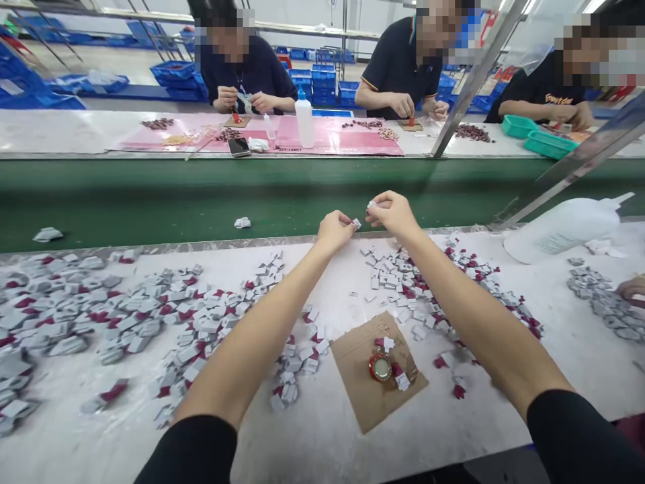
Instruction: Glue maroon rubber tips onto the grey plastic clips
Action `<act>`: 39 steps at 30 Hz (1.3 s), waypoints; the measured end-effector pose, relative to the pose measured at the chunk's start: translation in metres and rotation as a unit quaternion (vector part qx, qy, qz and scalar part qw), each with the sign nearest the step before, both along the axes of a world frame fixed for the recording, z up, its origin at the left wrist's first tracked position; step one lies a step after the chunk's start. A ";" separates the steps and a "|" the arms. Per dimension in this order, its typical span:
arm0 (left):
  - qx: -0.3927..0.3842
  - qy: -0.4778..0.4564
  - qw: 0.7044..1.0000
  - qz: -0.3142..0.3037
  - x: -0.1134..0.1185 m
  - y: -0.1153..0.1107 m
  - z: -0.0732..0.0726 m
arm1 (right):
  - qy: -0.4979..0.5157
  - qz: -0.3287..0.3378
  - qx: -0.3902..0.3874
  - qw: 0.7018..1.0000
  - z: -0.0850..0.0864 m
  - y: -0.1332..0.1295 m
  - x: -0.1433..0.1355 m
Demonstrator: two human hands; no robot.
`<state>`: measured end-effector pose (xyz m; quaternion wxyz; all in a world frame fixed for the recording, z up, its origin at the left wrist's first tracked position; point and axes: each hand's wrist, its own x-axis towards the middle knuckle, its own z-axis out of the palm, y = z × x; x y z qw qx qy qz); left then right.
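My left hand point(335, 232) is over the table's far edge, its fingers pinching a small grey and maroon plastic piece point(356, 223). Just to its right, my right hand point(396, 214) pinches a small pale grey piece point(371, 205), partly hidden by the fingers. The two pieces are apart. Below my hands lies a brown cardboard square point(353, 376) bearing a red-rimmed bottle cap point(380, 368) and a few grey and maroon pieces point(402, 378). Loose grey and maroon pieces point(189, 316) spread widely on the left, and a pile of smaller ones point(398, 275) lies under my right forearm.
A green conveyor belt point(176, 202) runs behind the table, with two grey pieces on it. A white squeeze bottle point(559, 228) lies at the right, near grey parts point(599, 302) and another person's hand point(632, 290). A slanted metal post point(478, 74) stands ahead; several co-workers sit opposite.
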<state>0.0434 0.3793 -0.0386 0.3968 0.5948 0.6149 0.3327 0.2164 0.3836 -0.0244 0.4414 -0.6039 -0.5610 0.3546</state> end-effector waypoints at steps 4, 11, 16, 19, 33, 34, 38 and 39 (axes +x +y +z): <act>-0.001 -0.014 0.999 -0.030 0.043 0.021 0.010 | 0.093 0.002 0.030 0.995 0.012 -0.046 0.037; 0.042 -0.079 0.991 -0.095 0.056 -0.023 0.036 | 0.194 -0.019 0.071 0.978 0.019 -0.106 0.053; 0.107 -0.221 0.938 -0.244 0.030 -0.086 0.045 | 0.232 -0.005 0.089 0.969 0.021 -0.143 0.038; 0.122 -0.253 0.928 -0.243 0.010 -0.115 0.041 | 0.206 0.018 0.098 0.974 0.021 -0.169 0.026; 0.153 -0.103 0.942 -0.279 -0.031 -0.212 0.025 | 0.079 0.085 -0.048 0.992 0.013 -0.257 0.023; 0.148 -0.078 0.943 -0.288 -0.037 -0.210 0.025 | 0.059 0.083 -0.046 0.994 0.012 -0.262 0.025; 0.133 0.152 0.951 -0.234 -0.080 -0.181 0.026 | -0.022 0.063 -0.040 0.997 0.008 -0.290 0.038; 0.133 0.224 0.945 -0.198 -0.095 -0.170 0.025 | -0.034 0.063 -0.045 0.996 0.007 -0.297 0.040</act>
